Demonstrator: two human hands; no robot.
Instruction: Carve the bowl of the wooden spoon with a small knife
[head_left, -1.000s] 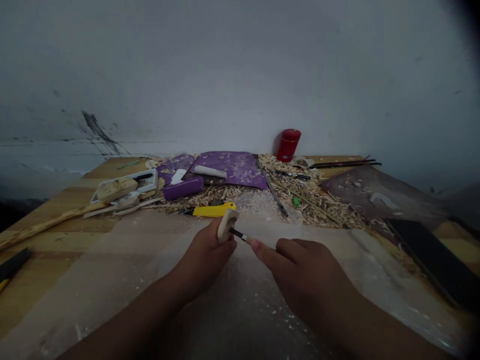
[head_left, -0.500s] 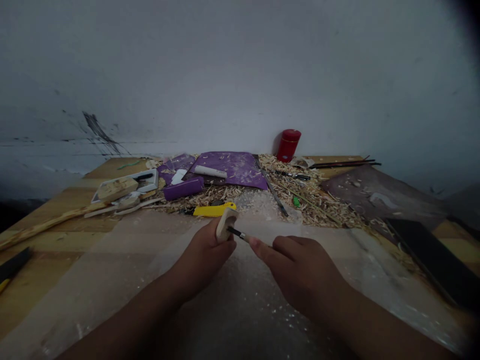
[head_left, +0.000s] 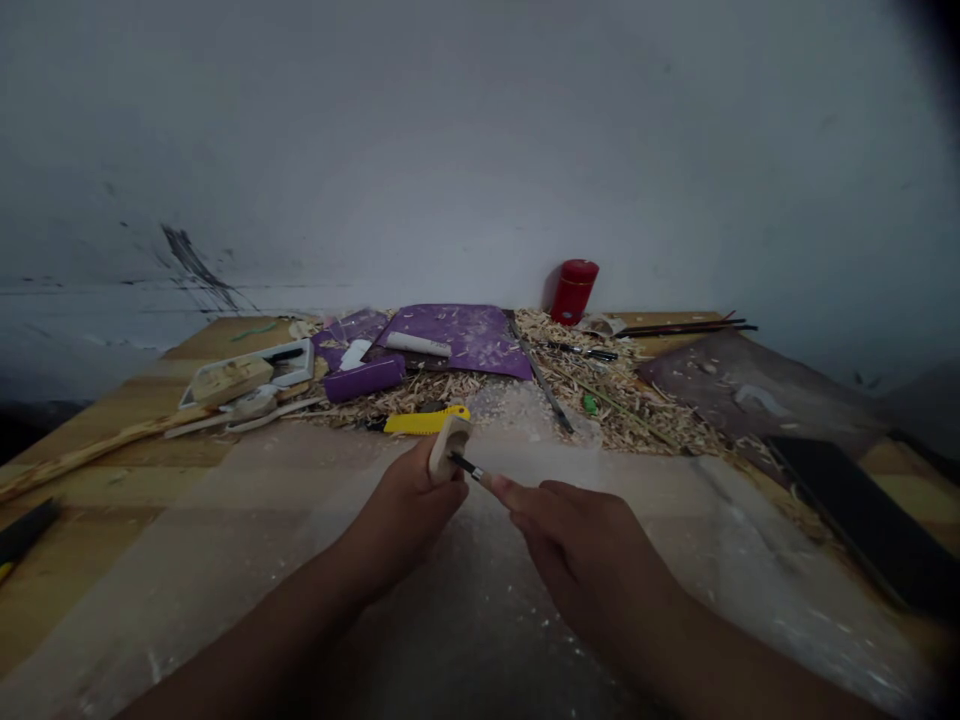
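A small pale piece of wood (head_left: 448, 447) with a hollowed face is gripped in my left hand (head_left: 409, 500), thumb along its lower side. My right hand (head_left: 577, 535) is closed round the handle of a carving gouge (head_left: 471, 468), index finger stretched along it. The gouge's dark metal tip touches the hollow of the wood; its exact edge is too small to make out. Just behind the wood lies a yellow utility knife (head_left: 424, 421). Beneath both hands spreads a translucent plastic sheet (head_left: 300, 530).
Wood shavings (head_left: 630, 400) heap across the table's back. A purple sheet (head_left: 469, 335), red canister (head_left: 575, 291) and white tray (head_left: 301, 365) with a wood block (head_left: 229, 381) stand beyond. A dark flat slab (head_left: 862, 520) lies right, a long stick (head_left: 97, 455) left.
My right hand has tilted and rolled slightly, its knuckles shifting, while the gouge tip stays in the hollow. The view has moved slightly; my left hand keeps its hold on the wood.
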